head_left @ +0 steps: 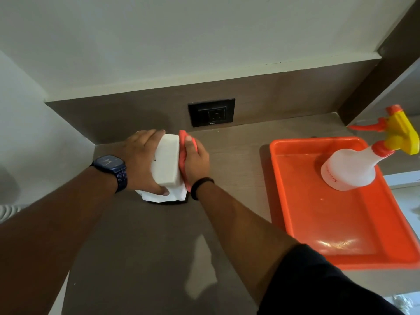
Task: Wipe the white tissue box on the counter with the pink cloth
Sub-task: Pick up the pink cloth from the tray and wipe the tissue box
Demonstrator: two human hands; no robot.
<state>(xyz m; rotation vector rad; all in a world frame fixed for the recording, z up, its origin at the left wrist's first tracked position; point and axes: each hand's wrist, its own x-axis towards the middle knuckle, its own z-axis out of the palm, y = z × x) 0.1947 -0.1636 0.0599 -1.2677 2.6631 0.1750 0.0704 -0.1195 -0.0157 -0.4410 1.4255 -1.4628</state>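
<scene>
The white tissue box [167, 160] sits toward the back-left of the tabletop [145, 246], w/ its long axis running away from you and a tissue [159, 194] spilling out at the near end, over a dark base or edge that's barely visible underneath (can't tell what it is). Your left hand [141, 155] is wrapped over the box's left side and top, fingers reaching to the far end, thumb pressed at the near corner by the tissue, so it's grasping the box. Your right hand [196, 161] is closed on the pink cloth [184, 155] and holds it flat against the box's right side; the cloth is bunched betw. your palm and the box, w/ a bit poking out past your fingertips at the far end. There's a dark blue watch [111, 169] on your left wrist and a black band [201, 186] on your right wrist; a dark sleeve [318, 287] covers your right upper arm. Behind the box, on the brown backsplash, is a black wall socket [211, 112], near but apart from your hands. Well off to the right on the tabletop is an orange tray [329, 235], and standing in its far part is a white spray bottle [347, 167] w/ a yellow and orange trigger head, nozzle pointing left. Pale wall above the backsplash.
</scene>
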